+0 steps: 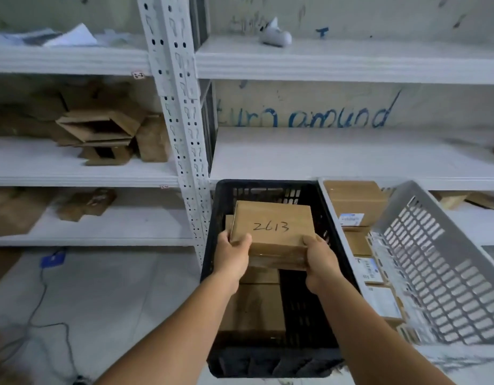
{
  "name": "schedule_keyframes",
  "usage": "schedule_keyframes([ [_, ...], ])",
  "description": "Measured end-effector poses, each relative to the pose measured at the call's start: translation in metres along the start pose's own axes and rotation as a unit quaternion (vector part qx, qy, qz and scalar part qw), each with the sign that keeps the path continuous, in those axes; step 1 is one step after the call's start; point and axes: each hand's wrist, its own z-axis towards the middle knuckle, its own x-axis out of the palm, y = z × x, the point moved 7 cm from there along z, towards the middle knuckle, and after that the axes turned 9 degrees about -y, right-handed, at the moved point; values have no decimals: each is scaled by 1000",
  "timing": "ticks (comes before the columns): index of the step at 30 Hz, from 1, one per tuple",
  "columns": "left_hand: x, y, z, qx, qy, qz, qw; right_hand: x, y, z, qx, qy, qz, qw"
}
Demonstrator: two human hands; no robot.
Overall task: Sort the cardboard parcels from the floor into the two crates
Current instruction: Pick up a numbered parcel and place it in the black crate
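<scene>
Blurred toward the frame edges; brown cardboard on the left shelves (82, 168) too soft to make out piece by piece. Lower parcels in the black crate (212, 262) half covered by the forearms, their faces unreadable. Printed labels on the parcels in the grey crate (423, 245) too small to read, and that crate's near end smeared at lower right. Blue handwriting on the back wall (304, 115) only partly legible. A small white object (276, 34) on the top shelf, kind unclear.

Both arms stretched forward from the bottom edge, converging at frame centre. Cardboard parcel (272, 232) marked "2613" held level above the black crate's interior, over other parcels lying inside. Left hand (233, 257) clasped on the parcel's near left corner, thumb lying on the top face, fingers hidden underneath. Right hand (320, 259) clasped on the near right corner, thumb on top, fingers wrapped out of sight below. Both grips grasping the parcel.

Grey crate just right of the black one, tilted, holding several labelled parcels. A blue device (53, 258) with a dark cable on the floor at left.
</scene>
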Motion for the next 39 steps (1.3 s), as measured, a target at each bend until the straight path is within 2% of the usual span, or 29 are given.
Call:
schedule_keyframes([
  [6, 42, 11, 57, -89, -50, 52, 993, 34, -2, 78, 34, 7, -1, 999],
  [11, 68, 23, 96, -142, -80, 39, 986, 58, -12, 132, 53, 11, -24, 998],
  [16, 78, 33, 122, -159, -117, 46, 979, 79, -15, 163, 63, 16, -57, 996],
  [21, 87, 48, 135, -220, -156, -6, 963, 98, -37, 178, 85, 18, -67, 994],
  [25, 98, 48, 139, -246, -143, -45, 958, 119, -43, 182, 64, 21, -79, 995],
  [34, 107, 52, 144, -236, -111, -92, 961, 129, -30, 185, 53, -9, -86, 995],
  [39, 98, 46, 129, -215, -87, -56, 971, 118, -27, 166, 56, -19, -56, 997],
])
